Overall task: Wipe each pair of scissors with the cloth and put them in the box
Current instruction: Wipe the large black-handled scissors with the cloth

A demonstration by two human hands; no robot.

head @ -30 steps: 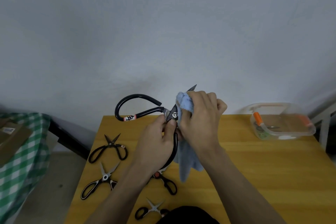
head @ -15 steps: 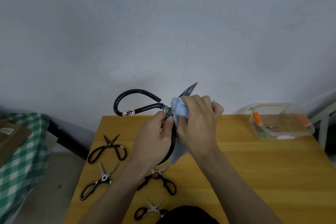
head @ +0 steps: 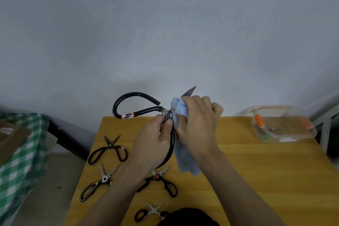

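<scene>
The right hand (head: 199,115) clamps a crumpled pale-blue cloth (head: 180,111) around the blades of large black loop-handled scissors (head: 139,112), pinched at the pivot by the left hand (head: 156,139), above the yellow wooden table (head: 256,170). Four smaller scissors lie unwiped near-left; the clear plastic box (head: 283,124) at far right holds at least one orange-handled pair.

- A yellow wooden table (head: 256,180) carries everything; its top shows a light grain.
- Near its left edge lie black-handled scissors (head: 108,149), blades open and pointing away from the person.
- Just nearer lie scissors with black-and-silver handles (head: 98,183), blades also parted.
- Toward the middle lie scissors with an orange pivot (head: 158,181), partly covered by a forearm.
- At the near edge lie small black-handled scissors (head: 149,213), partly hidden by something dark.
- At the far right corner stands a clear plastic box (head: 283,124) with orange-handled items inside.
</scene>
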